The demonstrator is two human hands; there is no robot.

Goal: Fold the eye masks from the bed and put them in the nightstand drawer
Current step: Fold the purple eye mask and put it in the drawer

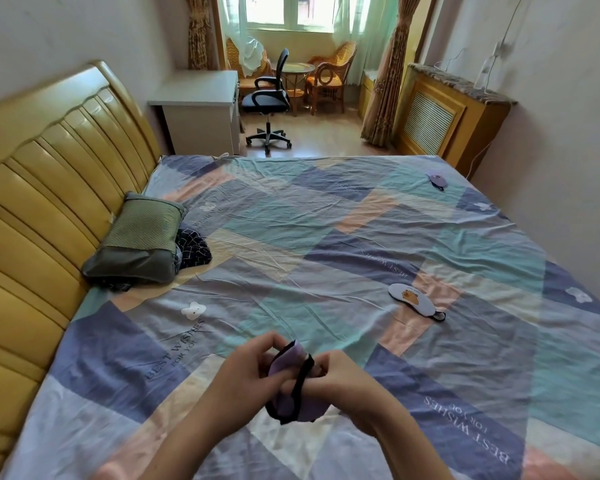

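Note:
Both my hands hold a purple eye mask (284,362) with a black strap, just above the near middle of the bed (291,237). My left hand (248,370) pinches its upper part. My right hand (336,379) grips the other side, and the strap runs between the two hands. A pale blue eye mask (413,299) with a brown animal print lies flat on the sheet to the right, its black strap trailing. A third, purple eye mask (437,179) lies near the bed's far right corner. No nightstand or drawer is in view.
A green pillow (136,237) rests on a dark checked cloth (193,249) against the yellow headboard (49,188) on the left. Beyond the bed stand a white desk (198,109), a black office chair (269,98), wicker chairs and a wooden radiator cover (440,116).

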